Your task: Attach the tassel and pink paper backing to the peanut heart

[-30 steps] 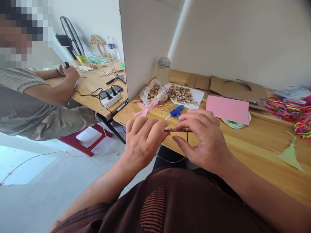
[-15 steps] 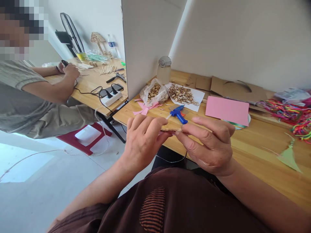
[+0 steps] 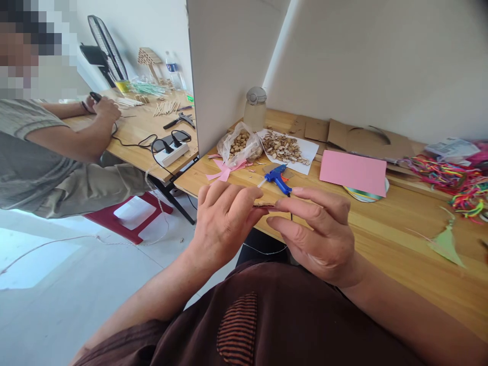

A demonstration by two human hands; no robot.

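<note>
Seen nearly edge-on, a small piece of cardboard with a pink underside (image 3: pixel 265 205) is held over the front edge of the table. My left hand (image 3: pixel 224 218) pinches its left side, fingers above and thumb below. At its right end is my right hand (image 3: pixel 320 234), with the index fingertip touching or very near the edge. The right thumb sits lower, apart from the index finger. Just beyond the hands, a blue glue gun (image 3: pixel 278 179) lies on the table. The piece's top face is mostly hidden by its low angle and my fingers.
Behind the glue gun are a plastic bag of peanuts (image 3: pixel 241 145) and peanut shells (image 3: pixel 285 147) on white paper. Pink card (image 3: pixel 353 173), cardboard sheets (image 3: pixel 366 140) and colourful cords (image 3: pixel 438 175) lie rightward. A co-worker (image 3: pixel 72 137) sits left, near a power strip (image 3: pixel 171 154).
My right thumb has dropped away from the cardboard piece and the right fingers have shifted slightly left. My left hand keeps its pinch. The whole view has shifted a little.
</note>
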